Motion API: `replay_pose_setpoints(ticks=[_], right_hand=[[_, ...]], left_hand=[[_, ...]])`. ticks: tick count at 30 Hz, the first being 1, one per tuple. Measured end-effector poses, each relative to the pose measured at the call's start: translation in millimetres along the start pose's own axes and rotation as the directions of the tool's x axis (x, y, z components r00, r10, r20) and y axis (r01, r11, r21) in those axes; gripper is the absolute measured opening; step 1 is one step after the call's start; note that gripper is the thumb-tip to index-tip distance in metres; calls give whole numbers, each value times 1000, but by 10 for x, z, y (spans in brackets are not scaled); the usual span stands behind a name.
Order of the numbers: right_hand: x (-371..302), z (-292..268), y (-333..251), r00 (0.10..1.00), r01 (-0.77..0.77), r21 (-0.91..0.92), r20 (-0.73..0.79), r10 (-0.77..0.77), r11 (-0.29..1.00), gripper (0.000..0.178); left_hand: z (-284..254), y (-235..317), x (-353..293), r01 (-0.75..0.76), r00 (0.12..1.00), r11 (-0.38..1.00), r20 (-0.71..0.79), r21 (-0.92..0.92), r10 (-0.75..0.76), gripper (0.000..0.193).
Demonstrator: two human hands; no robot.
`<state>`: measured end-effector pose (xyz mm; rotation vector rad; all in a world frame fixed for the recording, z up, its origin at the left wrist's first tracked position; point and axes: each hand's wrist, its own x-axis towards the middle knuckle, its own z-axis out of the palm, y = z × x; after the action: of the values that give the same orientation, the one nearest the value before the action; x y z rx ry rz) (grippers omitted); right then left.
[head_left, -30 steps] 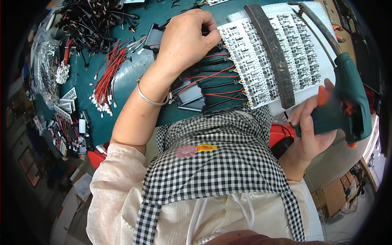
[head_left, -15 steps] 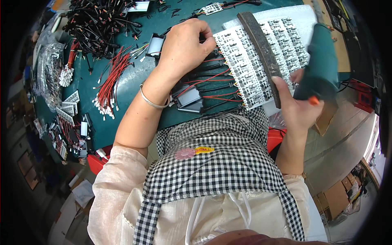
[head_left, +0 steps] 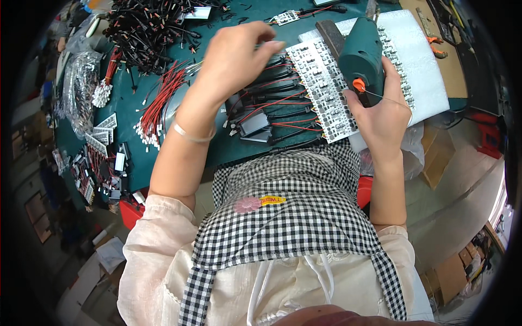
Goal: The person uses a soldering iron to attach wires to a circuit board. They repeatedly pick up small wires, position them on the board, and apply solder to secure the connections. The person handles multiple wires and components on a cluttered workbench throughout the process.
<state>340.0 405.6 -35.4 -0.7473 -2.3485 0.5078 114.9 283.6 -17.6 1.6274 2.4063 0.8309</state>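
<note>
The green power screwdriver (head_left: pixel 360 54) stands over the panel of small circuit boards (head_left: pixel 326 92), near the right end of the green worktop (head_left: pixel 163 157), its body tilted away from the person. The right hand (head_left: pixel 380 111) is wrapped around its grip, fingers closed on the housing beside the orange trigger; the tip is hidden behind the tool body. The panel lies on a white foam sheet (head_left: pixel 424 70) that overhangs the worktop's right edge, and a dark flat bar (head_left: pixel 328 33) rests across the panel's far part, just beside the tool. The left hand (head_left: pixel 239 57) hovers above the panel's left edge with fingers drawn together at the tips; whether they pinch anything cannot be told. Beneath it, black and red leads (head_left: pixel 272 117) with black connector housings run from the panel toward the near edge of the worktop, leaving little bare surface there. A bundle of red wires (head_left: pixel 160 100) lies left of the left forearm, and a heap of black cables (head_left: pixel 147 32) fills the far left area. Small white connectors and boards (head_left: pixel 103 136) crowd the left edge. Open room is confined to a strip of bare worktop between the red wires and the near edge. Orange-handled pliers (head_left: pixel 435 41) lie at the far right.
</note>
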Motion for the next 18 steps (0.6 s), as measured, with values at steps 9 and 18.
replay_pose_setpoints(ticks=[9, 18], right_hand=[[74, -88, 172, 996, -55, 68, -63, 60, 996, 66], [35, -95, 327, 964, -255, 397, 35, 263, 882, 67]], left_hand=[[236, 0, 534, 353, 742, 921, 650, -168, -166, 32], [285, -143, 421, 765, 562, 362, 826, -533, 30, 28]])
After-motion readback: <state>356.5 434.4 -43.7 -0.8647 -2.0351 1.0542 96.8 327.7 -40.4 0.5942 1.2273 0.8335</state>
